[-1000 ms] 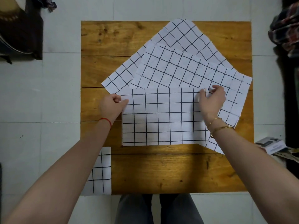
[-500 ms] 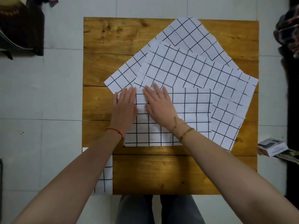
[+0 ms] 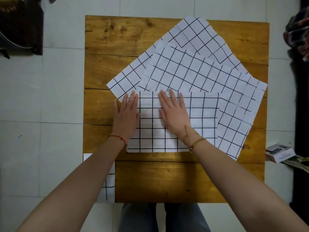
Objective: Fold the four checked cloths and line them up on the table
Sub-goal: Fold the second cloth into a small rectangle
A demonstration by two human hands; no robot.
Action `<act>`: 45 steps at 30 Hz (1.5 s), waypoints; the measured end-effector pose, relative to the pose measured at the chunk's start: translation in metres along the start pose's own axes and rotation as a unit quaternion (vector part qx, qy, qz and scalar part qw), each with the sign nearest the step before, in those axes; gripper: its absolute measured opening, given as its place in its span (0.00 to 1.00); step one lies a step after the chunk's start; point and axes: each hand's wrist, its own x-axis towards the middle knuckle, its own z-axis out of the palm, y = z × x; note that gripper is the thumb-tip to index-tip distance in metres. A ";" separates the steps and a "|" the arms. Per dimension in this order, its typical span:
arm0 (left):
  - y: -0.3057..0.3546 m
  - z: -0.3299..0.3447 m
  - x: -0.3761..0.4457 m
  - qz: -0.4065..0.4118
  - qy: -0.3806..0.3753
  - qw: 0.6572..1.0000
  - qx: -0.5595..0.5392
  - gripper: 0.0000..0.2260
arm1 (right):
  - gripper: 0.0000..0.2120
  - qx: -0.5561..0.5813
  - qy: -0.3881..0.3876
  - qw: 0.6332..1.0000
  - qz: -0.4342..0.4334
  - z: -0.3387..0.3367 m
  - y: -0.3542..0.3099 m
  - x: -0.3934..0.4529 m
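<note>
At the near left corner of the wooden counter (image 3: 167, 181), a folded checked cloth (image 3: 108, 186) lies partly under the left forearm. Further in, the half-folded cloth (image 3: 200, 118) lies square to the counter's edges. The left hand (image 3: 126, 117) and right hand (image 3: 173, 114) press flat on its left part, fingers straight, gripping nothing; half a second ago they lay closer together. Beyond, two open checked cloths (image 3: 192, 71) lie overlapped and skewed. On the floor to the right sits a small box (image 3: 279, 153), its print too small to read.
</note>
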 end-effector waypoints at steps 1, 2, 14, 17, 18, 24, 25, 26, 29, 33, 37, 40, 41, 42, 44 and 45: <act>0.001 -0.001 0.000 -0.002 -0.001 1.000 -0.003 0.29 | 0.27 0.005 0.005 1.000 0.018 0.001 0.013 -0.007; 0.001 -0.001 0.000 -0.003 -0.002 1.000 -0.005 0.29 | 0.27 0.011 0.010 0.999 0.038 0.002 0.026 -0.014; 0.002 -0.003 0.001 -0.005 0.001 1.000 -0.008 0.30 | 0.29 0.048 0.029 0.975 0.216 0.001 0.128 -0.060; 0.003 -0.005 0.000 -0.003 0.003 1.000 -0.011 0.30 | 0.30 0.053 0.029 0.974 0.218 0.002 0.127 -0.059; 0.003 -0.006 0.001 -0.004 0.003 1.000 -0.015 0.30 | 0.30 0.059 0.031 0.973 0.219 0.002 0.126 -0.058; 0.007 -0.020 0.008 -0.062 0.065 0.987 -0.134 0.25 | 0.29 0.070 0.071 0.975 0.200 -0.006 0.114 -0.057; 0.009 -0.022 0.008 -0.097 0.084 0.980 -0.154 0.23 | 0.29 0.062 0.086 0.978 0.179 -0.009 0.109 -0.058; 0.011 -0.024 0.008 -0.135 0.095 0.972 -0.169 0.20 | 0.29 0.056 0.095 0.981 0.159 -0.012 0.103 -0.058; 0.012 -0.021 0.003 -0.237 0.058 0.946 -0.213 0.18 | 0.30 0.052 0.080 0.991 0.098 -0.013 0.084 -0.058; 0.015 -0.013 -0.005 -0.294 0.019 0.927 -0.231 0.19 | 0.32 0.046 0.015 0.999 0.003 -0.004 0.058 -0.055; 0.017 -0.011 -0.008 -0.328 0.002 0.916 -0.229 0.20 | 0.36 0.030 -0.033 0.999 -0.001 0.006 0.038 -0.053; 0.016 -0.011 -0.008 -0.326 -0.025 0.911 -0.251 0.18 | 0.36 0.039 -0.040 0.998 0.013 0.010 0.035 -0.053; 0.016 -0.011 -0.008 -0.324 -0.032 0.907 -0.265 0.18 | 0.35 0.040 -0.039 0.998 0.014 0.010 0.035 -0.053; 0.016 -0.012 -0.009 -0.326 -0.034 0.901 -0.284 0.18 | 0.35 0.041 -0.038 0.998 0.013 0.009 0.034 -0.053; 0.018 -0.014 -0.012 -0.331 -0.014 0.883 -0.333 0.18 | 0.35 0.046 -0.036 0.998 0.009 0.009 0.034 -0.053; 0.019 -0.016 -0.015 -0.331 0.003 0.873 -0.359 0.17 | 0.35 0.049 -0.037 0.998 0.009 0.008 0.034 -0.053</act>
